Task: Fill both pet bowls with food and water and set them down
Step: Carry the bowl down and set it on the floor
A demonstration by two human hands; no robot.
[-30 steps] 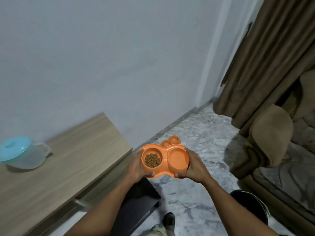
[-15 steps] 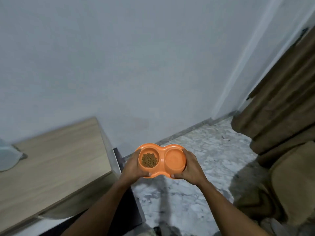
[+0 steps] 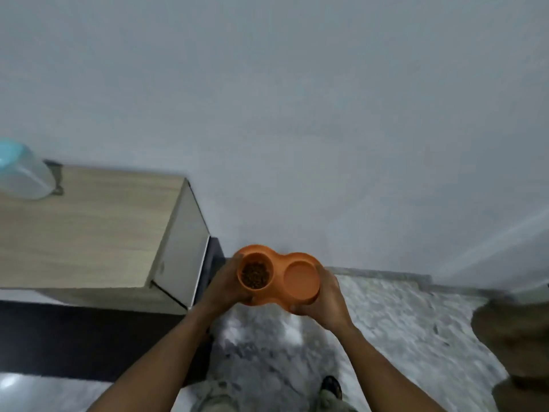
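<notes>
I hold an orange double pet bowl [image 3: 279, 263] in the air above the marble floor, near the white wall. Its left cup holds brown kibble [image 3: 255, 274]; its right cup [image 3: 300, 280] looks smooth and orange, and I cannot tell whether there is water in it. My left hand [image 3: 225, 285] grips the bowl's left end and my right hand [image 3: 326, 298] grips its right end. A clear jug with a light blue lid [image 3: 20, 173] stands on the wooden cabinet at the far left.
The wooden cabinet [image 3: 89, 227] with a white side panel stands left of the bowl, with a dark base below it. Grey marble floor [image 3: 401, 322] stretches to the right. A brown upholstered seat [image 3: 514, 334] is at the right edge. My feet show at the bottom.
The view has swung left and down: the curtain has left the frame, the cabinet and jug have come further into view. Both hands keep the same hold on the bowl.
</notes>
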